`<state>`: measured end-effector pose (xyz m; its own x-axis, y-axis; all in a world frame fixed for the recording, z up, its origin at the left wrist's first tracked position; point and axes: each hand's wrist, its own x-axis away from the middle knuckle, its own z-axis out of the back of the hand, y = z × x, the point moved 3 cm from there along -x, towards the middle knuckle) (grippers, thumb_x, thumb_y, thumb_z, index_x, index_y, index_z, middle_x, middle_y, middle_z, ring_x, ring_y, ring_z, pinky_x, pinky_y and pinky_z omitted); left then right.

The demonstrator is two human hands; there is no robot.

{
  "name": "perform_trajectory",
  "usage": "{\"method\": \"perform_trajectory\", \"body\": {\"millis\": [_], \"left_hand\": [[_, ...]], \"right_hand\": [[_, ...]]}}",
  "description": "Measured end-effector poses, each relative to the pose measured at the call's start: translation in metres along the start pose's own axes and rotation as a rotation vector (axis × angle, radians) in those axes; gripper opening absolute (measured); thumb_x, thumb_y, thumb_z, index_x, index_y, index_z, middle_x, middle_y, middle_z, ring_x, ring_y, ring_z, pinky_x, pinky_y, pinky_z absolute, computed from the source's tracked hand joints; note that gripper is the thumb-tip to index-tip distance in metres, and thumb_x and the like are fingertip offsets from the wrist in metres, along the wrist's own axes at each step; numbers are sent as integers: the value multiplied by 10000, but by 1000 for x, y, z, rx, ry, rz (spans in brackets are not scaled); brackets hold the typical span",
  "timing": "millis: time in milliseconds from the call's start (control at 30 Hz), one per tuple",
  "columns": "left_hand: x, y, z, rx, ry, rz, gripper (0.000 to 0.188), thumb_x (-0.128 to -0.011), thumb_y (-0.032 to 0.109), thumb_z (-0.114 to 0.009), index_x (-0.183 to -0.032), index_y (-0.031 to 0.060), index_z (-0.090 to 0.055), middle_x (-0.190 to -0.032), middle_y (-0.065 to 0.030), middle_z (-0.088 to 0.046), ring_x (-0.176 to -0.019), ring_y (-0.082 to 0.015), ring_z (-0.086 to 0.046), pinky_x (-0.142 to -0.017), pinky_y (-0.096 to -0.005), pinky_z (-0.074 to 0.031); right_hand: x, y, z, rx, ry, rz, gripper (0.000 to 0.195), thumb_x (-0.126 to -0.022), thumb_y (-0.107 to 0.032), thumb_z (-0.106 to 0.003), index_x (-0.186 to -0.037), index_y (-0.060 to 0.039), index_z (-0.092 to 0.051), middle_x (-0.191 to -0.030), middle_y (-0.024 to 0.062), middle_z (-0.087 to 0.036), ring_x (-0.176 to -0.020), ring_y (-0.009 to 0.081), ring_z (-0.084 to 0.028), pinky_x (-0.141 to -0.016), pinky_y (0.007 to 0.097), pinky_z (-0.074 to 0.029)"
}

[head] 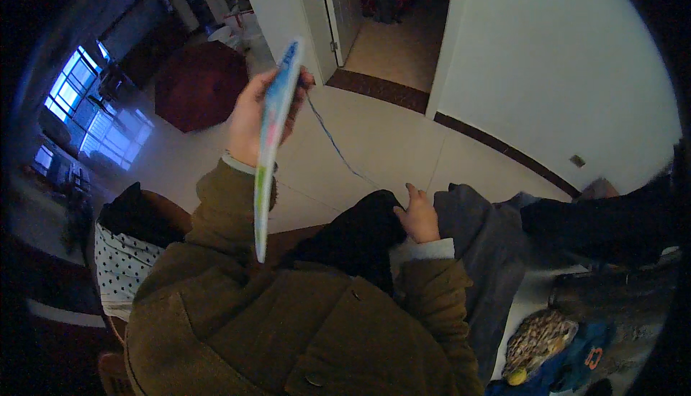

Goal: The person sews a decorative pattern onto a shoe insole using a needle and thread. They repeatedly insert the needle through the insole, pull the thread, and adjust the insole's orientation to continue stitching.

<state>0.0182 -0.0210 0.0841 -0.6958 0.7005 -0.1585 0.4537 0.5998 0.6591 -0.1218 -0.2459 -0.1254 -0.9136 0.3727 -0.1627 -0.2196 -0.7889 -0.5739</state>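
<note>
My left hand (pixel 249 118) grips a thin, flat white item with blue, pink and green print (pixel 268 142). It is held up nearly edge-on to the camera, so its printed face is mostly hidden and I cannot tell what it is. A thin bluish cord (pixel 333 140) runs from beside this hand down towards the black-clothed knee (pixel 372 215); its lower end is lost there. My right hand (pixel 422 216) is over the lap, between that knee and the grey trousers (pixel 480 234). Its thumb and fingers are apart, with nothing visible in them.
Beyond the pale tiled floor (pixel 372 126) is an open doorway (pixel 388 50) with a dark sill. A dark red table (pixel 202 85) stands at upper left, a star-patterned cloth (pixel 127 266) at left. Lower right are a bag of brown pieces (pixel 540 339) and a yellow round thing (pixel 516 376).
</note>
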Motion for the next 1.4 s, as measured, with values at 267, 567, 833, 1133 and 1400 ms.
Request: {"method": "perform_trajectory", "body": {"millis": [267, 567, 833, 1133, 1400], "left_hand": [[0, -105, 23, -1153, 298, -200, 156, -893, 174, -499, -922, 25, -464, -792, -75, -581, -707, -104, -558, -609, -269, -455], [17, -136, -21, -1033, 122, -166, 151, -884, 149, -513, -883, 21, -434, -741, -72, -553, -668, -74, -494, -579, -255, -421], [27, -134, -44, -1106, 69, -223, 160, -883, 155, -513, -866, 18, -431, -649, -77, -507, -600, -83, -457, -519, -280, -377], [31, -126, -50, -1162, 171, -320, 158, -901, 169, -483, -836, 37, -427, -587, -52, -448, -556, -67, -399, -479, -273, -333], [33, -127, -49, -1076, 165, -249, 157, -906, 163, -480, -831, 38, -422, -614, -20, -440, -591, -48, -390, -506, -242, -336]], "right_hand": [[-5, -32, 69, -582, 245, 102, 337, -747, -71, -642, -1074, -39, -571, -918, 117, -595, -819, 219, -591, -736, 322, -470], [22, -88, 113, -469, 485, 448, 224, -686, -27, -695, -903, -35, -636, -819, 98, -574, -722, 227, -562, -617, 301, -459], [30, -92, 112, -357, 647, 548, 173, -672, -13, -684, -832, -32, -618, -802, 96, -592, -707, 238, -580, -585, 314, -463], [43, -96, 118, -354, 744, 625, 251, -690, -43, -691, -918, -52, -584, -871, 91, -622, -707, 234, -591, -595, 302, -475], [37, -102, 124, -287, 760, 630, 234, -666, -63, -718, -876, -56, -615, -838, 68, -613, -678, 210, -563, -554, 295, -460]]}}
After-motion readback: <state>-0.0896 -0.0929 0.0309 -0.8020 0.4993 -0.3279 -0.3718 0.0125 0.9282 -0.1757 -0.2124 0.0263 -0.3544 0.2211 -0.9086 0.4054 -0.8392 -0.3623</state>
